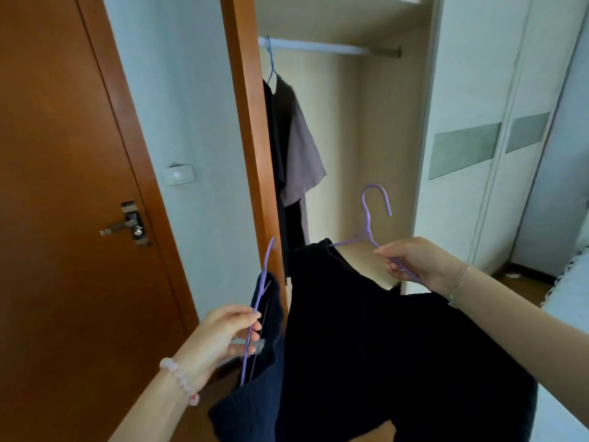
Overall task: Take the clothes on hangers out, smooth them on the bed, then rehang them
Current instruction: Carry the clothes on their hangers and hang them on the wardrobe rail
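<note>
Hangers both off the rail (318,47), held before the wardrobe (350,138). Left grip (223,336) curls round left hanger (267,260) carrying navy garment (251,409). Right grip (417,263) pinches right hanger (369,218) by its bare arm, black garment (382,362) looks half off. Level it, hook up, before moving.

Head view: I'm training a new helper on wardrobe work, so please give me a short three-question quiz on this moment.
1. True or false: the left hand holds the left hanger and the right hand holds the right hanger.
2. The grey shirt hangs: A from the rail; B from the right hand; C on the door handle.
3. Which wrist wears the pink bracelet?

Key: 1 true; 2 A; 3 left.
</note>
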Demonstrator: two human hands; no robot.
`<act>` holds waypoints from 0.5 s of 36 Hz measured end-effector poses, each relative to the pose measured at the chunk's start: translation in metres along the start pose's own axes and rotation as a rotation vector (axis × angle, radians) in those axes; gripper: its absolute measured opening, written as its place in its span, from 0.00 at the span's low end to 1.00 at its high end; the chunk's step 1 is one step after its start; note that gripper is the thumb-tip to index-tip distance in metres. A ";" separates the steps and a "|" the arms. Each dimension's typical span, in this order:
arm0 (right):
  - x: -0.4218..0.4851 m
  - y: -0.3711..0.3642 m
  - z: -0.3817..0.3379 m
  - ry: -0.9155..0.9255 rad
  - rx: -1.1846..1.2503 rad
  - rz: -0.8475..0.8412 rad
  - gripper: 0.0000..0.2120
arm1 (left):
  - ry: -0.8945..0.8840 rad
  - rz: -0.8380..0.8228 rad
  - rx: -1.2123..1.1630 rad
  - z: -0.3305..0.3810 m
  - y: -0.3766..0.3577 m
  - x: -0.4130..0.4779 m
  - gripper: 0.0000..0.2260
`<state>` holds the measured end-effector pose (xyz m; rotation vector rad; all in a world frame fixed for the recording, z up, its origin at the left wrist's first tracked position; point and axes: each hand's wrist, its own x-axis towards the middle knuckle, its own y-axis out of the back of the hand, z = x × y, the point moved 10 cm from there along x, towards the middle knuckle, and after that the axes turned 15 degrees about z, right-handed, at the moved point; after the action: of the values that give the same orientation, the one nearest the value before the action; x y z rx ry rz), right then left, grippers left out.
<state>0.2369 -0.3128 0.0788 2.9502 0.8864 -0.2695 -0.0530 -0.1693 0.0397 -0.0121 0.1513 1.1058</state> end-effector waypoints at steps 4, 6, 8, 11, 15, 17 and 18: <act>0.051 0.016 0.014 -0.046 0.039 0.159 0.10 | 0.009 -0.118 -0.011 -0.006 -0.051 0.063 0.04; 0.072 0.021 0.016 -0.054 0.040 0.234 0.10 | 0.022 -0.169 -0.025 -0.003 -0.075 0.094 0.05; 0.089 0.025 0.009 -0.063 0.037 0.295 0.10 | 0.027 -0.221 -0.032 0.005 -0.098 0.124 0.06; 0.110 0.034 -0.011 -0.068 0.046 0.374 0.07 | 0.002 -0.300 -0.048 0.025 -0.132 0.165 0.06; 0.129 0.051 -0.045 -0.010 0.045 0.446 0.03 | 0.017 -0.394 -0.172 0.056 -0.182 0.202 0.04; 0.137 0.061 -0.062 0.052 0.067 0.468 0.03 | 0.042 -0.428 -0.247 0.069 -0.204 0.212 0.05; 0.141 0.065 -0.069 0.076 0.070 0.472 0.05 | 0.050 -0.442 -0.280 0.075 -0.213 0.217 0.05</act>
<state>0.3992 -0.2840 0.1212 3.1319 0.1665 -0.1658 0.2413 -0.0658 0.0725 -0.3104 0.0331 0.6775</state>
